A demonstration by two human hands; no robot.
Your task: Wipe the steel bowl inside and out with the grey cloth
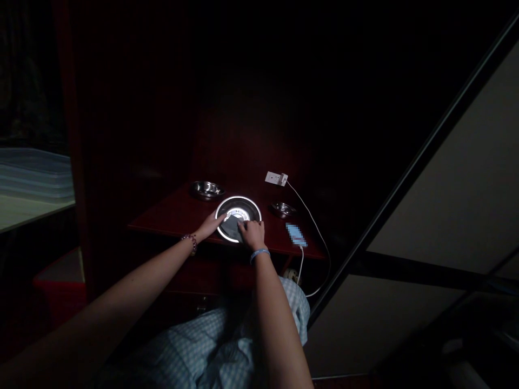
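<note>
The left hand (208,226) clasps the big steel bowl (248,208), thumb over its rim, at the front edge of the dark red table (170,213). The right hand's (254,233) fingers curl at the opposite rim, beside what looks like grey cloth (231,229); whether they pinch it, I can't tell. 2 smaller bowls (206,190) flank it.

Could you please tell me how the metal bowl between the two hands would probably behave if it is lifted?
The bowl is probably stiff, because its shiny wall looks like metal. Its smooth, polished surface may feel slippery. Its round rim suggests it could roll if set on edge.
</note>
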